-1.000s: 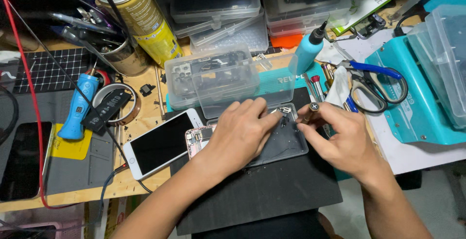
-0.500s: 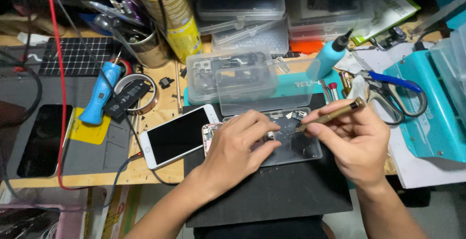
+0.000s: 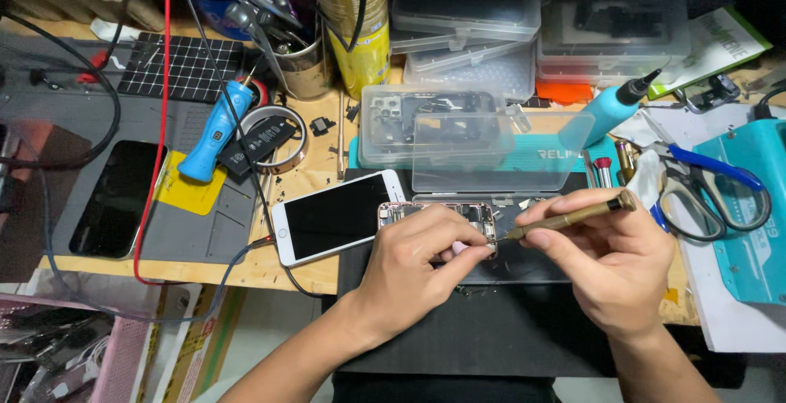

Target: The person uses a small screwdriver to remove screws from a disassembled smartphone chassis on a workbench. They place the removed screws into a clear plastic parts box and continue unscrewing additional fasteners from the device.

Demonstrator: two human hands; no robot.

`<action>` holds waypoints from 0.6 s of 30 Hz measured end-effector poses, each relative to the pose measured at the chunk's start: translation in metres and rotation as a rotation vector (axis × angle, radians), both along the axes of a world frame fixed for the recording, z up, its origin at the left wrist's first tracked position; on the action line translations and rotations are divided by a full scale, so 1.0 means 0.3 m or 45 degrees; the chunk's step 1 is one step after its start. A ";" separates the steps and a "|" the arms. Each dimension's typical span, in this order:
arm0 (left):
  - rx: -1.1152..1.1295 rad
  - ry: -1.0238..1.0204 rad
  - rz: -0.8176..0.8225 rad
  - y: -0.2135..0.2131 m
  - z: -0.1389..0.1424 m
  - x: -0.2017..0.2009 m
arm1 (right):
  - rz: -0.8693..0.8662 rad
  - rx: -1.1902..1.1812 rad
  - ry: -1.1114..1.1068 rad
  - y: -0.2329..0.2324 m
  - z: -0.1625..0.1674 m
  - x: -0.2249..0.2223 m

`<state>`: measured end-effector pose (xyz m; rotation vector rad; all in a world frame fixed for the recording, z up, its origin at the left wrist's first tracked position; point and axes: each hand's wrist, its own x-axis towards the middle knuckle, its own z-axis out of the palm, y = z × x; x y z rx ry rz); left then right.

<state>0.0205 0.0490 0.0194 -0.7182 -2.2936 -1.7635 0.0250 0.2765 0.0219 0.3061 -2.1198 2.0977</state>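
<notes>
Carefully, on the cluttered surface (image 3: 278,268), we steady the opened phone body (image 3: 434,216) beside its white screen (image 3: 337,216) with our left hand (image 3: 409,268) closed on it, while our right hand (image 3: 610,268) pinches the brass screwdriver (image 3: 569,220), whose tip should stay square and lightly pressed.

An opened phone body (image 3: 438,215), pinkish with exposed parts inside, is laid flat on the dark mat; a slim brass screwdriver (image 3: 565,221) is tilted, tip down, at its right edge.

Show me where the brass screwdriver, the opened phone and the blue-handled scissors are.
brass screwdriver (image 3: 569,220), head view, middle of its shaft.
opened phone (image 3: 471,211), head view, exposed inner parts.
blue-handled scissors (image 3: 711,167), head view, upper blue handle.
</notes>
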 end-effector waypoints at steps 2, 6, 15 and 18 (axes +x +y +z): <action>0.014 -0.054 0.003 0.001 -0.003 0.001 | 0.009 -0.001 0.014 -0.002 -0.001 0.002; 0.036 -0.062 0.004 0.004 -0.007 0.001 | 0.037 -0.046 0.038 -0.002 -0.003 0.002; 0.032 -0.035 0.027 0.012 -0.008 0.000 | 0.039 -0.044 0.059 0.007 -0.017 0.014; 0.016 -0.018 0.043 0.019 -0.008 -0.002 | 0.077 -0.049 0.125 0.008 -0.026 0.018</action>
